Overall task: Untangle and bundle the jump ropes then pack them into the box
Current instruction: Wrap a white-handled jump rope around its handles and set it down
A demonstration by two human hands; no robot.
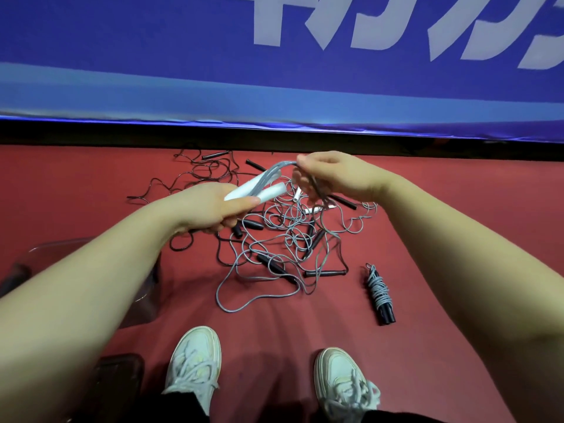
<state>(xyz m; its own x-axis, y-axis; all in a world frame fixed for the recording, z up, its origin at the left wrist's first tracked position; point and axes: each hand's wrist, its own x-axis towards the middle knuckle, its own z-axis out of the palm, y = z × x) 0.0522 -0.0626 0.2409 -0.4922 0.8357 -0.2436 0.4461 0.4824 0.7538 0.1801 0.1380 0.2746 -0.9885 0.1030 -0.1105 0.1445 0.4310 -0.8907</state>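
My left hand grips two white handles of a grey jump rope, held side by side above the floor. The grey cord arches from them to my right hand, which pinches the folded strands; a loop hangs down below it. Under both hands lies a tangle of grey and black ropes with several black handles on the red floor. One finished bundle, grey cord wound round black handles, lies apart at the right. A clear plastic box stands at the left, mostly hidden by my left forearm.
A blue banner wall with white lettering closes off the far side, with a dark gap at its foot. My two white sneakers stand at the near edge. A dark lid-like object lies at the lower left.
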